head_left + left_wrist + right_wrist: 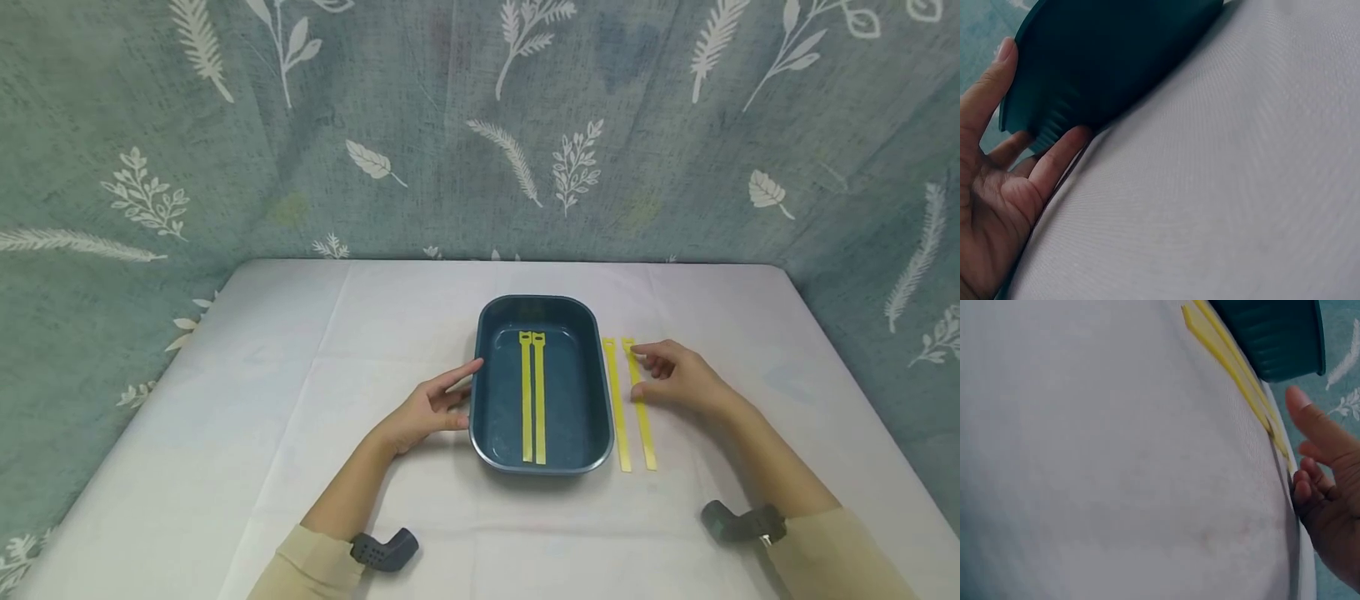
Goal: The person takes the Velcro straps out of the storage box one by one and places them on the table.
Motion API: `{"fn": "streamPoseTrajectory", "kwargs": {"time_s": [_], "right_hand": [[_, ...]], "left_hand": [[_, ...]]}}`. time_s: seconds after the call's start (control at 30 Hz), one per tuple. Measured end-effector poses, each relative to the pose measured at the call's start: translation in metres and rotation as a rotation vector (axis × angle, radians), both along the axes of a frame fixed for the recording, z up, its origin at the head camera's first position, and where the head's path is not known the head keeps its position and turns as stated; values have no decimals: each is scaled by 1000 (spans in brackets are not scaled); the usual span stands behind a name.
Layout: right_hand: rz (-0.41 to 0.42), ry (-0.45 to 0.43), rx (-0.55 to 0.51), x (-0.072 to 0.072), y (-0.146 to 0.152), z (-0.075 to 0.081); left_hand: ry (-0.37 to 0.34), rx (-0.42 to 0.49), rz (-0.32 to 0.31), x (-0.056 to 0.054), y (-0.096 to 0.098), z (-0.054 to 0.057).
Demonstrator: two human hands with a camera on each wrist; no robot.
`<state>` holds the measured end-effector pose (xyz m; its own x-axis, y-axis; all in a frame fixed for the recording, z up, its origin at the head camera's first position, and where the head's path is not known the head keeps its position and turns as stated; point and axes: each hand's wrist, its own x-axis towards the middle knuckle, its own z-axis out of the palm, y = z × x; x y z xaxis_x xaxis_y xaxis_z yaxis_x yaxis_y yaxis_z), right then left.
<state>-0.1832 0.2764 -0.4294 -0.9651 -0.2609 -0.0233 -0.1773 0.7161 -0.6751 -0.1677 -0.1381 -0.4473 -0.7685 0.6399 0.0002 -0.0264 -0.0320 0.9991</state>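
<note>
A dark teal rectangular tray (576, 392) lies on the white cloth. Two yellow hook-and-loop cable ties (533, 400) with slotted heads lie side by side inside it. To its right are two more yellow ties (645, 433) on the cloth, roughly parallel. My left hand (427, 415) touches the tray's left side with extended fingers; the left wrist view shows its fingertips against the tray's ribbed wall (1060, 119). Over the rightmost tie hovers my right hand (678, 379), thumb and index finger apart, fingertips close to the tie's upper half.
A white cloth (360, 325) covers the table. Behind it and at both sides hangs a blue-green curtain (420, 183) with white leaf prints. Each wrist wears a dark camera, one at the left sleeve (307, 562) and one at the right.
</note>
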Motion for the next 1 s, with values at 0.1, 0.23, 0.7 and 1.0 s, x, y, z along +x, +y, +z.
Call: {"fn": "streamPoseTrajectory", "kwargs": {"time_s": [0.1, 0.23, 0.7, 1.0], "right_hand": [[19, -5, -46, -4, 1, 4], [55, -45, -122, -10, -2, 14], [184, -119, -292, -33, -22, 51], [251, -228, -337, -43, -35, 74]], "left_hand": [[5, -13, -10, 0, -1, 0], [10, -32, -38, -1, -3, 1], [-113, -71, -145, -10, -16, 16], [-83, -11, -97, -19, -8, 12]]}}
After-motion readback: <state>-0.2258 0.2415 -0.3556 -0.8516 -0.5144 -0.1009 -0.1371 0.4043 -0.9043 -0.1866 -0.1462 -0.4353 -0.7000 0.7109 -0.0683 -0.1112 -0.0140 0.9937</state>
